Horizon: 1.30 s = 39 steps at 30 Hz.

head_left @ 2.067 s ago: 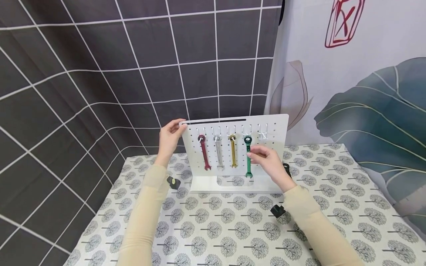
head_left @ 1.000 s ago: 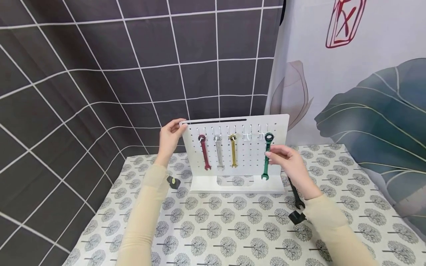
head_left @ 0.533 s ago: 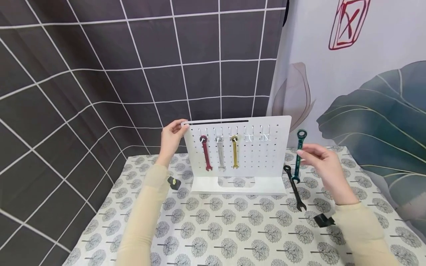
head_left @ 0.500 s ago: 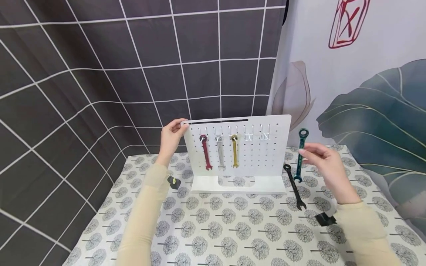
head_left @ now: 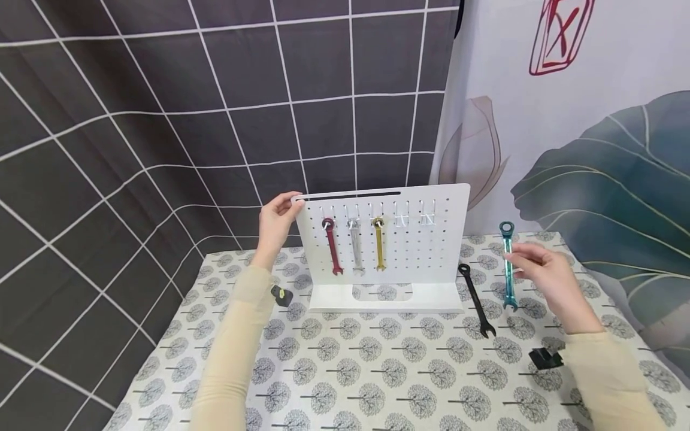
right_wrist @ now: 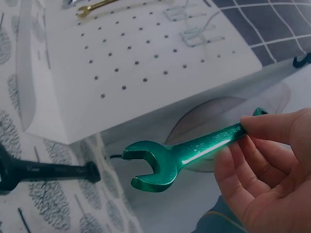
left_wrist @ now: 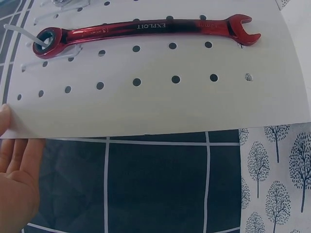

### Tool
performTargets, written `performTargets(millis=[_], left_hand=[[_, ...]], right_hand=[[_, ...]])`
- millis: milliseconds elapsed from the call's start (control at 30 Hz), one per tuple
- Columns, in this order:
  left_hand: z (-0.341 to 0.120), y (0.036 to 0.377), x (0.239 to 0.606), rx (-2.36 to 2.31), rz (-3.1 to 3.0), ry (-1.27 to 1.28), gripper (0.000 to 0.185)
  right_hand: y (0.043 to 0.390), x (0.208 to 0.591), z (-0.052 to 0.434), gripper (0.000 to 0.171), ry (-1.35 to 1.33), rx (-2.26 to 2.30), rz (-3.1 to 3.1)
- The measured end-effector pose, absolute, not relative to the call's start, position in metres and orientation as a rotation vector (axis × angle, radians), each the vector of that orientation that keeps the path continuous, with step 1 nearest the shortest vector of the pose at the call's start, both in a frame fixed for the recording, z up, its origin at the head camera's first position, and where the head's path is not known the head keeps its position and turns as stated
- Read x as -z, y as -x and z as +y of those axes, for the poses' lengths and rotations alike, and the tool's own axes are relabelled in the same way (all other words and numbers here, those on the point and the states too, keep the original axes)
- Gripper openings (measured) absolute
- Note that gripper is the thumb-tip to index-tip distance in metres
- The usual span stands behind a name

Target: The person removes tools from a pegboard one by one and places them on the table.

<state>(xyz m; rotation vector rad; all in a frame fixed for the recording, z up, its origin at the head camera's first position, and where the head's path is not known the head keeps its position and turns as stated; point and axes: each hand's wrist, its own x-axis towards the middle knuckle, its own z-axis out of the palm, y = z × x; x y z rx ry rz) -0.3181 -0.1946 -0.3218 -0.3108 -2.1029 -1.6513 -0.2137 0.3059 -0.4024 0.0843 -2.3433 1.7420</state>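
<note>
Through the head camera I look forward and down over the table (head_left: 345, 371), far enough back to get the left hand (head_left: 276, 224), the right hand (head_left: 555, 284) and the white pegboard (head_left: 415, 257) down to its base. My left wrist camera sits close to the pegboard's left edge and sees it turned sideways, the red wrench (left_wrist: 150, 28) running across the top, while the right wrist one looks closely past the green wrench (right_wrist: 194, 153) towards the pegboard's right side. Head and right wrist share the black wrench (right_wrist: 53, 170); all three share the pegboard
</note>
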Motion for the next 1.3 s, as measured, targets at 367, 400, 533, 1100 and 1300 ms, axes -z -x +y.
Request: performTargets(millis=[367,400,533,1100,1300], left_hand=[[-0.193,0.311,0.318,1.650,-2.092,0.326,0.027],[-0.193,0.311,0.318,1.653,-2.093,0.324,0.027],[-0.194,0.311,0.319,1.650,-2.101,0.313,0.027],[-0.200,0.332,0.336,1.654,-2.070,0.327,0.029],[-0.202,0.341,0.342,1.650,-2.052,0.334,0.030]], right_hand=[[0.224,0.434,0.309,0.059,0.004,-1.611,-2.586],[0.225,0.437,0.308,0.059,0.007,-1.612,-2.606],[0.229,0.445,0.310,0.059,0.021,-1.596,-2.680],[0.236,0.464,0.310,0.054,-0.010,-1.607,-2.745],[0.238,0.469,0.311,0.054,0.017,-1.563,-2.795]])
